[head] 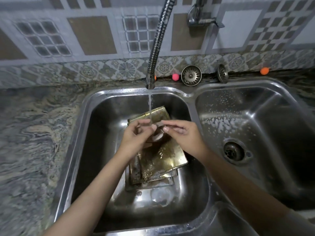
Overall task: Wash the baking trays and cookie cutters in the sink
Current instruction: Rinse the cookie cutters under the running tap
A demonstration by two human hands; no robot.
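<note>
Hands [134, 133] [180, 132] blur whatever small thing fingers [154, 128] pinch.

wet brass-toned baking trays [163, 159] stacked askew in left sink basin [102, 150]

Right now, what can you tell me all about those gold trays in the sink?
The trays are flat, rectangular and look like worn golden metal with dark stains. Several lie stacked crookedly on the bottom of the left basin, wet and shiny. Water from the tap runs down over them. Both hands are above the stack and hide its middle; whether they touch it is unclear.
</note>
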